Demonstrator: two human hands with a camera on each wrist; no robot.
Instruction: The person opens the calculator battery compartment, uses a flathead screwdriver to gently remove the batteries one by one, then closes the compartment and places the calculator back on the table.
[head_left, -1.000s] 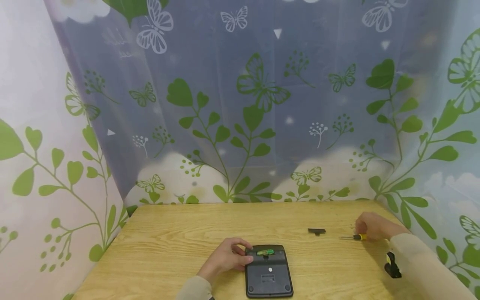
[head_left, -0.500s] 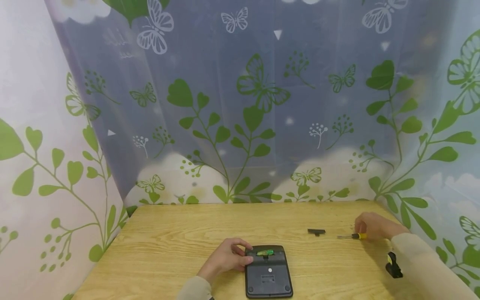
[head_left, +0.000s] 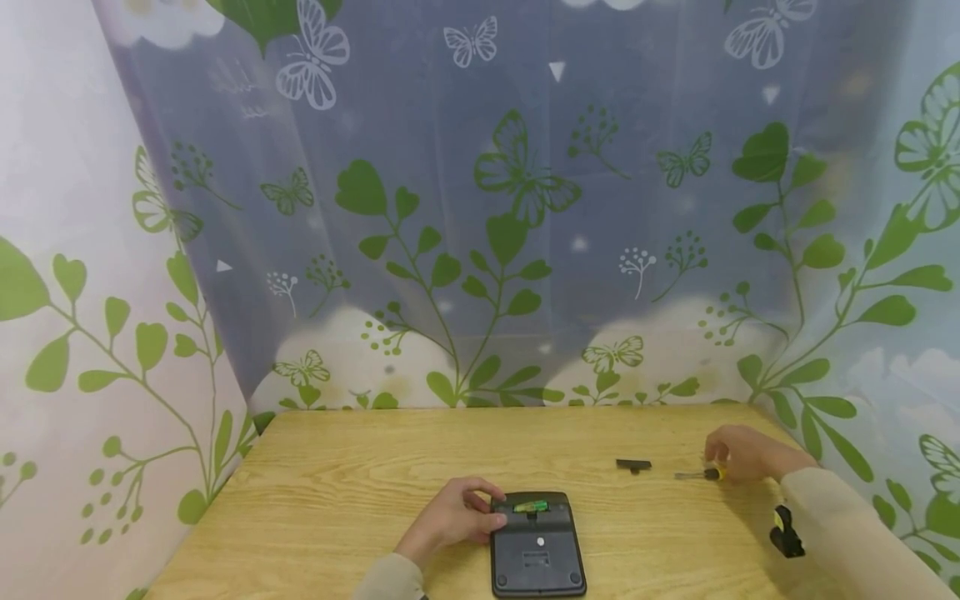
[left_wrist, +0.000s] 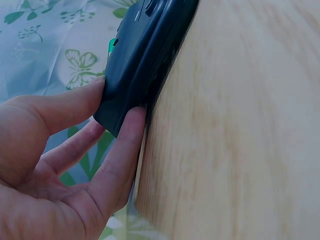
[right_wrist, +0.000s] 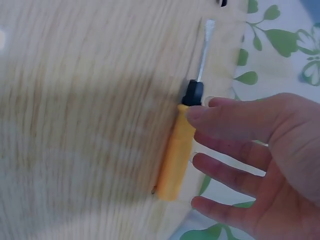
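A dark calculator (head_left: 534, 575) lies back side up on the table, its battery compartment uncovered and a green battery (head_left: 531, 506) inside. My left hand (head_left: 457, 515) grips its upper left edge; the left wrist view shows my thumb on the back and a finger along the underside. Over at the right, my right hand (head_left: 750, 454) pinches the yellow handle of a flathead screwdriver (right_wrist: 176, 155) near its black collar. Thumb and fingers meet there, while the other fingers spread apart. The screwdriver is on or very close to the tabletop, its blade pointing left in the head view.
A small black battery cover (head_left: 633, 465) lies between the calculator and the screwdriver. Beside my right forearm is a black object with a yellow patch (head_left: 786, 533). Patterned curtains enclose the wooden table (head_left: 360, 450) at the back and sides.
The screwdriver shifts slightly left at first. Then my right fingers edge a little left over its handle, leaving less yellow visible. My left hand and the calculator stay put.
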